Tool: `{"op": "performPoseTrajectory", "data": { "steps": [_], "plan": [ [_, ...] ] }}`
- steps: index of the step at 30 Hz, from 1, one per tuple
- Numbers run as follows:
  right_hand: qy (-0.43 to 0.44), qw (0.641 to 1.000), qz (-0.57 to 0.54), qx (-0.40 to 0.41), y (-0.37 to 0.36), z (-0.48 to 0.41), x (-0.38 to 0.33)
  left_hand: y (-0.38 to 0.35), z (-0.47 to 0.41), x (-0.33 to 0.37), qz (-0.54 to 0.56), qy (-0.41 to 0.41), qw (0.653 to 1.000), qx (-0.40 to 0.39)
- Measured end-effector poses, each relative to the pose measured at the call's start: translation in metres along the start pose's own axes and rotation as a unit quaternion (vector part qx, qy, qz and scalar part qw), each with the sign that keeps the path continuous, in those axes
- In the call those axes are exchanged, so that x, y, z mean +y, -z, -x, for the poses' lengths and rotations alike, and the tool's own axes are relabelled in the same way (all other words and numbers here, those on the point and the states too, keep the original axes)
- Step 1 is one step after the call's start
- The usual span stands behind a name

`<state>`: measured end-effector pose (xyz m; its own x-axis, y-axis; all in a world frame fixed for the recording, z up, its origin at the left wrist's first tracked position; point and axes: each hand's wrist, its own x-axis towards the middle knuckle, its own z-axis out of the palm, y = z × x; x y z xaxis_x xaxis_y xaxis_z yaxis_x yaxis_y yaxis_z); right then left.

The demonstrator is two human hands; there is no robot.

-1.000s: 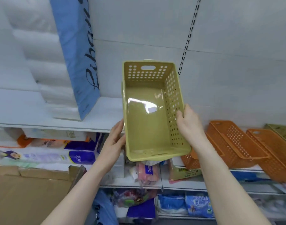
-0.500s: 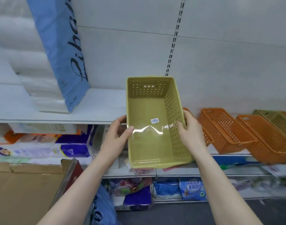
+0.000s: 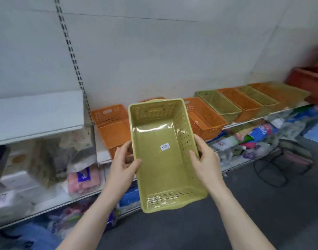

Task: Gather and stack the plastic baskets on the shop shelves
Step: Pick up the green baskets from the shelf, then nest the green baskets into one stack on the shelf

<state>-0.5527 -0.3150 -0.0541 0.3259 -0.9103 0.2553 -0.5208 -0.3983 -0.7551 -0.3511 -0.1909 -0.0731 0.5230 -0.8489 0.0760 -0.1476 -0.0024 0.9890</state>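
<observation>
Two hands carried one green basket (image 3: pixel 163 154) in front of the shelf (image 3: pixel 244 121), left hand (image 3: pixel 124 163) and right hand (image 3: pixel 205 159) each clamped on a long rim, thumbs inside; judged mid-gather, next move probably lowering it square into the orange basket (image 3: pixel 111 127) just behind, so it nests without catching.

A small white price sticker (image 3: pixel 165 146) on the green basket (image 3: pixel 165 174) floor is too blurred to read.
</observation>
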Motion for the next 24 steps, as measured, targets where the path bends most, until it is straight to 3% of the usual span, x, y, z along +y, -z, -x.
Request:
{"op": "performPoseTrajectory", "data": {
  "steps": [10,21,24],
  "plan": [
    [-0.114,0.991,0.049,0.050,0.144,-0.065,0.150,-0.218,-0.074,0.015,0.022,0.041,0.991,-0.127],
    [-0.116,0.983,0.108,0.091,0.246,-0.249,0.249,-0.391,-0.253,0.022,-0.018,-0.021,0.982,-0.184],
    [-0.112,0.981,0.114,0.107,0.266,-0.303,0.266,-0.424,-0.311,0.013,-0.103,-0.067,0.979,-0.165]
  ]
}}
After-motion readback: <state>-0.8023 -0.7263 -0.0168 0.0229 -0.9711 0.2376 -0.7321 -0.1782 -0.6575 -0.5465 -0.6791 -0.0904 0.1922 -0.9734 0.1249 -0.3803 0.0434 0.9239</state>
